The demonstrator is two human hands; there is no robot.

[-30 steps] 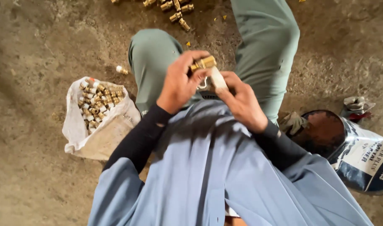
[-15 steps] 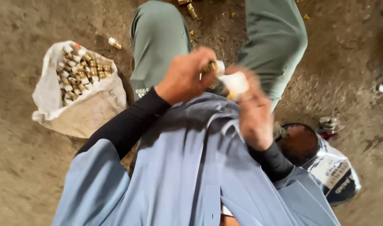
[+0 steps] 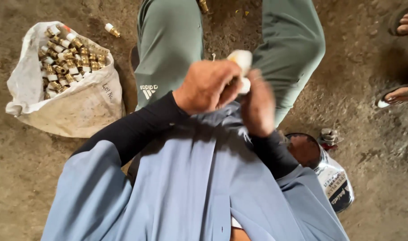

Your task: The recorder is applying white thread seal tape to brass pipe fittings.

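My left hand (image 3: pixel 208 85) and my right hand (image 3: pixel 257 107) are closed together in front of my chest, above my green-trousered knees. Between them they grip a small white-wrapped fitting (image 3: pixel 242 60); its brass part is hidden by my fingers. The right hand is motion-blurred. A white sack (image 3: pixel 74 111) full of brass fittings with white wrapped ends (image 3: pixel 65 56) stands open on the dirt floor to my left.
One loose brass fitting (image 3: pixel 111 30) lies on the ground behind the sack, another (image 3: pixel 204 5) between my legs at the top edge. A dark round tin (image 3: pixel 329 174) sits at my right hip. Another person's sandalled feet (image 3: pixel 402 93) are at the far right.
The brass fitting, visible between my fingers a second ago, is now covered by my hands, with only the white end showing. The view has shifted, so the sack appears farther left and larger.
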